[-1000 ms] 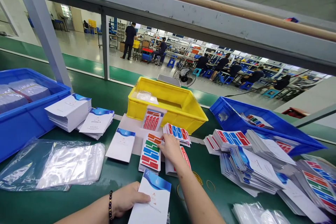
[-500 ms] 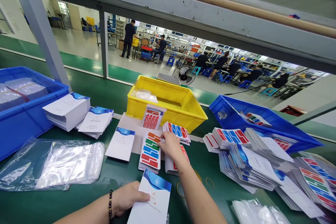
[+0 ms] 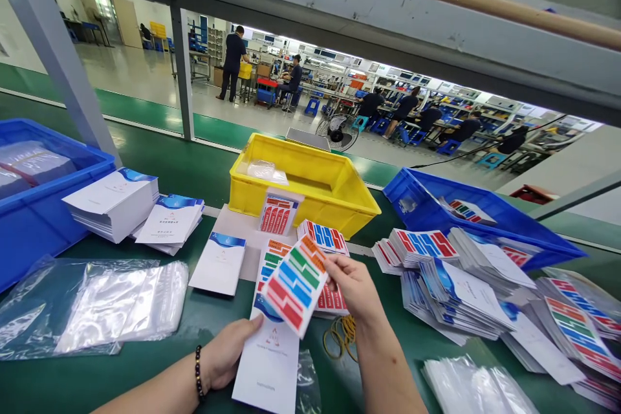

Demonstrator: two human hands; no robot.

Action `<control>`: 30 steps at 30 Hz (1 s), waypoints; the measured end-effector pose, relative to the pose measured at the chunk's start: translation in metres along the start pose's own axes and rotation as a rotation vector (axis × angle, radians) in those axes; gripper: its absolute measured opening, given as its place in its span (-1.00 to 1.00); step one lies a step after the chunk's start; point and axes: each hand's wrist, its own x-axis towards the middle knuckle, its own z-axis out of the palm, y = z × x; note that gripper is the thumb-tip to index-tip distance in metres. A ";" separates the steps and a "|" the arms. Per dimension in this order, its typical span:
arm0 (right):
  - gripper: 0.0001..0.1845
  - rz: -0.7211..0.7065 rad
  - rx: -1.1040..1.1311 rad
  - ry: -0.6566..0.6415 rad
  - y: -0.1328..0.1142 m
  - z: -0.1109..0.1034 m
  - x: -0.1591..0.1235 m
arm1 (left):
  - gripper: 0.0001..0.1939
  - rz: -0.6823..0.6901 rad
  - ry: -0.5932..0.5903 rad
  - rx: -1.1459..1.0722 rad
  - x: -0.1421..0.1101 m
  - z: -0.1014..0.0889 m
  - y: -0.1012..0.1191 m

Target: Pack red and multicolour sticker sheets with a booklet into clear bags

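Note:
My right hand [image 3: 354, 284] pinches a coloured sticker sheet [image 3: 294, 284] with orange, green, blue and red bars, held tilted above the table. My left hand [image 3: 228, 349], with a dark bead bracelet on the wrist, holds a white booklet with a blue top [image 3: 269, 362] near the front edge. The lifted sheet overlaps the booklet's top. Just behind lies the stack of the same multicoloured sheets [image 3: 269, 255], with a red and blue sticker stack [image 3: 324, 236] and a red sticker stack [image 3: 332, 301] to its right.
A yellow bin [image 3: 339, 204] stands behind the stacks, blue bins at the left [image 3: 43, 220] and right [image 3: 533, 239]. Booklet piles [image 3: 114, 200] and clear bags [image 3: 111, 301] lie left; mixed sheet piles [image 3: 480, 291] lie right. Rubber bands [image 3: 339, 333] lie by my right wrist. People work beyond.
My right hand has picked one multicoloured sheet off its stack and drawn it back toward the booklet. The left hand's booklet has shifted slightly.

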 end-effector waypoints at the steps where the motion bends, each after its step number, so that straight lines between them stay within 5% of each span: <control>1: -0.62 0.043 0.085 -0.084 0.000 0.004 -0.007 | -0.44 0.016 -0.010 -0.039 0.000 0.002 0.002; 3: -0.67 0.110 0.168 -0.229 0.001 0.017 -0.021 | -0.42 0.036 -0.003 -0.082 0.001 0.004 0.004; 5: -0.71 0.098 0.105 -0.208 0.003 0.027 -0.031 | -0.49 0.021 0.068 -0.060 0.000 0.004 0.006; 8: -0.66 0.046 -0.141 0.145 0.015 0.020 -0.036 | -0.56 -0.042 0.178 0.004 -0.001 0.001 0.005; 11: -0.61 0.156 -0.491 0.421 0.031 -0.002 -0.034 | -0.56 -0.049 0.216 0.009 -0.002 0.000 0.004; 16: -0.65 0.311 -0.739 0.311 0.044 -0.014 -0.030 | -0.61 -0.031 0.233 -0.006 -0.003 0.002 0.002; 23: -0.76 0.328 -0.397 0.433 0.041 -0.007 -0.029 | -0.64 -0.025 0.277 -0.010 -0.005 0.007 0.007; 30: -0.68 0.237 0.014 0.368 0.038 -0.019 -0.040 | -0.68 -0.015 0.305 -0.024 -0.003 0.005 0.007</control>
